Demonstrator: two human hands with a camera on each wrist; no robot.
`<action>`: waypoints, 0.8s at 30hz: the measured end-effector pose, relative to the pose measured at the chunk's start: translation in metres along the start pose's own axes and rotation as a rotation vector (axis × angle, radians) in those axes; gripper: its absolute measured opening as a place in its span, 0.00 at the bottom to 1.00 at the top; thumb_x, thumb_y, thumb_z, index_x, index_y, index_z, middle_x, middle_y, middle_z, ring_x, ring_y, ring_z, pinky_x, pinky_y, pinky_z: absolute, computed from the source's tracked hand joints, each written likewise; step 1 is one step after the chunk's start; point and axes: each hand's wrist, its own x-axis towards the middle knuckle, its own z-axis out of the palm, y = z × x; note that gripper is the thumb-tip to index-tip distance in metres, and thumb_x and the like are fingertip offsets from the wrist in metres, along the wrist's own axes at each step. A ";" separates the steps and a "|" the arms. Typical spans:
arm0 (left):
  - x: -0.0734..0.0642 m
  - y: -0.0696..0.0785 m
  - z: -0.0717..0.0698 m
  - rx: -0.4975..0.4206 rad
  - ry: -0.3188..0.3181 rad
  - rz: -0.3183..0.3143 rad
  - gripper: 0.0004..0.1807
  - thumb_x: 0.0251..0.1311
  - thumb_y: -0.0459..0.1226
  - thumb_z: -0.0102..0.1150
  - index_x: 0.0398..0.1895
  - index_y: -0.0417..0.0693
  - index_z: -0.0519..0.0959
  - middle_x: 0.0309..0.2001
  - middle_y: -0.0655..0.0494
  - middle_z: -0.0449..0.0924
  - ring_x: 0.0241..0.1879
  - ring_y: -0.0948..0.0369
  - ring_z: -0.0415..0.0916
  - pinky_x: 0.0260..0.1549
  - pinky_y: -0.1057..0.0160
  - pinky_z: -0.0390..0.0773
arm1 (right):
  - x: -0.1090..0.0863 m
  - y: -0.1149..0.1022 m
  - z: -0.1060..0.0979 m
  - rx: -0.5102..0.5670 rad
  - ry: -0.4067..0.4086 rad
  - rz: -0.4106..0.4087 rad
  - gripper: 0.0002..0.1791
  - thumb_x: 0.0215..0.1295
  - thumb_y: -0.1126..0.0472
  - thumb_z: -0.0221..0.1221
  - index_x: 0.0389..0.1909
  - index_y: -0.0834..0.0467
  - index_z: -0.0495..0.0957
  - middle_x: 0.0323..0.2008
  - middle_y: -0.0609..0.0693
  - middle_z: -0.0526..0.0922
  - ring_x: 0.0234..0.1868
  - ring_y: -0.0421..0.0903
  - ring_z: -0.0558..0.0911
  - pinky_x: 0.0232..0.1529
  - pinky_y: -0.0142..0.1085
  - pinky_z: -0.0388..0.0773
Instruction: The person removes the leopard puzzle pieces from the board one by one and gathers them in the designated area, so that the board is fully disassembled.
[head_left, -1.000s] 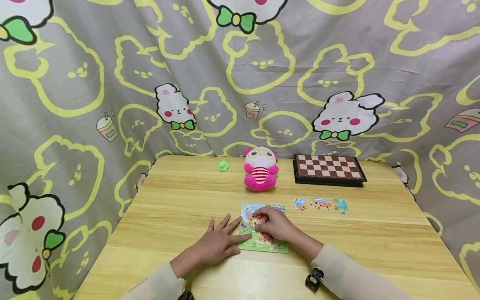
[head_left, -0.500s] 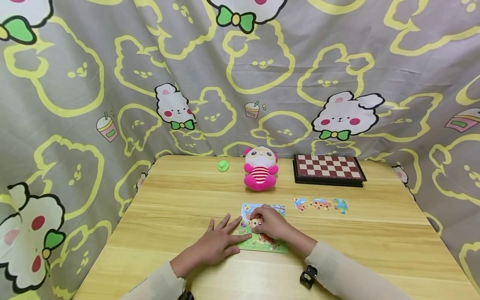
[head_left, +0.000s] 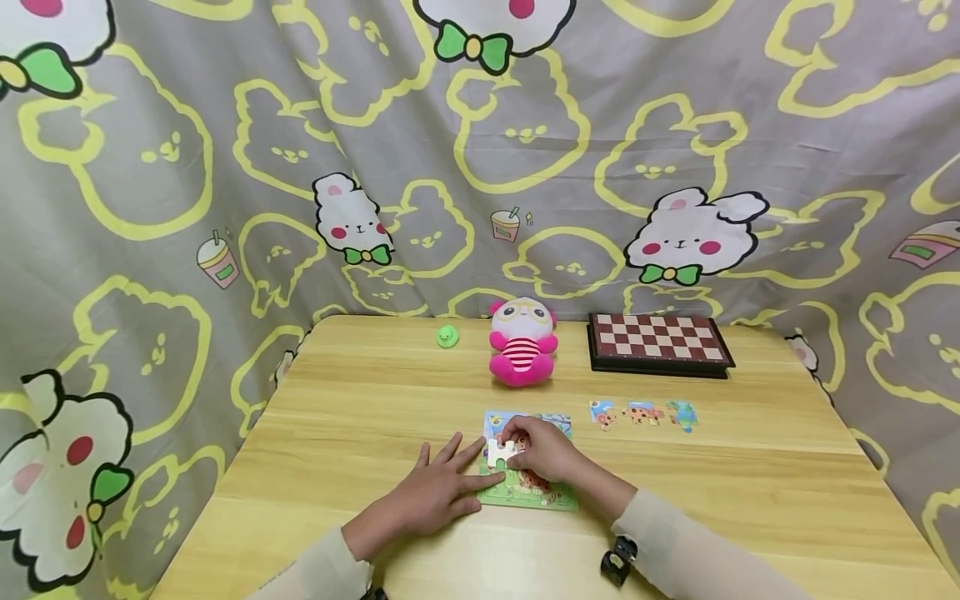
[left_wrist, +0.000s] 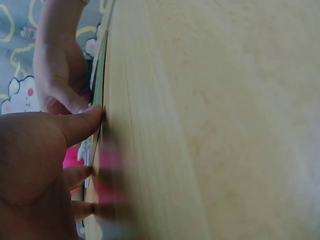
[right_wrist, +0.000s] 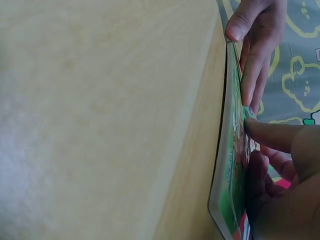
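A small jigsaw puzzle [head_left: 525, 498] with a leopard picture and a green lower border lies flat on the table. My left hand [head_left: 433, 490] is spread palm down at its left side, fingertips resting on the edge. Over the middle of the puzzle, my right hand [head_left: 551, 452] pinches a puzzle piece [head_left: 498, 452] between thumb and fingers. The piece looks white, with knobs and notches; whether that is its back or glare I cannot tell. In the right wrist view the right thumb and curled fingers [right_wrist: 257, 170] are close against the puzzle, hiding the piece.
Loose puzzle pieces [head_left: 642, 413] lie in a row to the right. Behind them sits a brown-and-white checkered board box [head_left: 660, 340]. A pink panda plush [head_left: 522, 343] and a green rubber duck [head_left: 447, 336] stand at the back, before a patterned curtain [head_left: 420, 108].
Where the leopard's face showed under my right fingers, a white piece-shaped patch now shows. My right hand has shifted slightly left since a second ago. The left hand stays in place.
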 end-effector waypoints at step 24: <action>0.001 0.000 0.003 0.010 -0.002 -0.011 0.27 0.76 0.55 0.49 0.76 0.83 0.63 0.84 0.53 0.43 0.81 0.37 0.38 0.64 0.18 0.48 | 0.000 0.007 -0.004 0.247 -0.045 0.039 0.07 0.68 0.68 0.64 0.44 0.58 0.84 0.27 0.46 0.76 0.25 0.41 0.71 0.28 0.32 0.71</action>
